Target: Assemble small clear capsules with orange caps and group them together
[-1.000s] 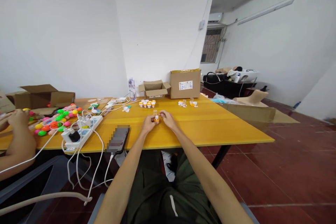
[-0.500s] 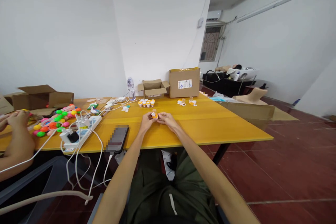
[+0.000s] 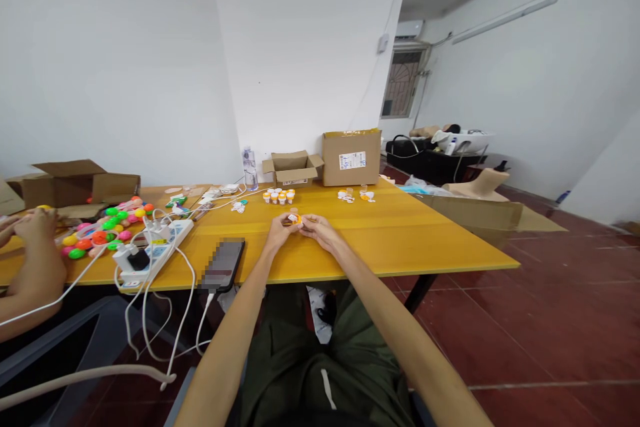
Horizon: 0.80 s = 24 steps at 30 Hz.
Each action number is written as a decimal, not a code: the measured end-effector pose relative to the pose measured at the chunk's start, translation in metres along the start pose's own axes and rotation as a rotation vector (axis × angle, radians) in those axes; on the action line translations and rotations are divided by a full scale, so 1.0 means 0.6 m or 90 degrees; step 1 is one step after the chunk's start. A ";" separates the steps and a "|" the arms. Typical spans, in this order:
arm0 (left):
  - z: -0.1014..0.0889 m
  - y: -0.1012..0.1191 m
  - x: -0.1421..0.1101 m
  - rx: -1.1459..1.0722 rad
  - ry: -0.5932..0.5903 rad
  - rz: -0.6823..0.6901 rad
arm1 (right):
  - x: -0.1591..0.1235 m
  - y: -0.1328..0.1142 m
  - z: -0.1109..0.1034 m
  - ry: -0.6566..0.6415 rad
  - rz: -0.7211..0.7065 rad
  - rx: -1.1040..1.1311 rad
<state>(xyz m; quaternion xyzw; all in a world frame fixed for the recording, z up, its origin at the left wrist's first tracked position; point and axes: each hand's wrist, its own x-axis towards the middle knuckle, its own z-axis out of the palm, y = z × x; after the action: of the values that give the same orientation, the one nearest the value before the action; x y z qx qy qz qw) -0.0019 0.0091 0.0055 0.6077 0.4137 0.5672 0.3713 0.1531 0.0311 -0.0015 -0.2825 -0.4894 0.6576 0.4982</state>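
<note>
Above the table's front half, my left hand [image 3: 280,231] and my right hand [image 3: 319,229] meet, fingers closed around a small white-and-orange plastic piece [image 3: 293,219]. Its exact kind is too small to make out, and my fingertips hide part of it. Just behind it a small clear cup-like piece [image 3: 294,210] shows. Farther back, several small white-and-orange pieces [image 3: 279,197] stand grouped together. To the right lie loose white parts [image 3: 345,196] and an orange-and-white part [image 3: 368,197], with clear pieces among them.
An open carton [image 3: 295,170] and a taped carton [image 3: 351,159] stand at the back by a water bottle [image 3: 249,170]. On the left are a phone [image 3: 223,265], a power strip [image 3: 157,253] with cables, colourful balls [image 3: 103,238] and another person's arm [image 3: 37,260].
The held piece has turned slightly between my fingers, and more of its white side shows. My hands stay in nearly the same place.
</note>
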 end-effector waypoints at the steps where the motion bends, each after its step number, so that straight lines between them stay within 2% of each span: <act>1: 0.000 0.001 0.000 0.000 0.001 0.001 | 0.000 0.000 0.000 0.000 0.000 -0.005; 16: 0.000 -0.003 0.003 0.018 -0.007 -0.005 | 0.007 0.005 -0.003 -0.018 0.010 -0.022; 24: 0.003 0.002 0.000 0.019 0.023 0.025 | 0.003 0.006 -0.002 -0.011 -0.002 -0.006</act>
<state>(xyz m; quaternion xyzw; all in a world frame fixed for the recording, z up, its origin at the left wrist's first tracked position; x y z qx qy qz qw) -0.0003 0.0086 0.0064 0.6108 0.4164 0.5792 0.3435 0.1519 0.0332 -0.0051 -0.2783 -0.4975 0.6570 0.4934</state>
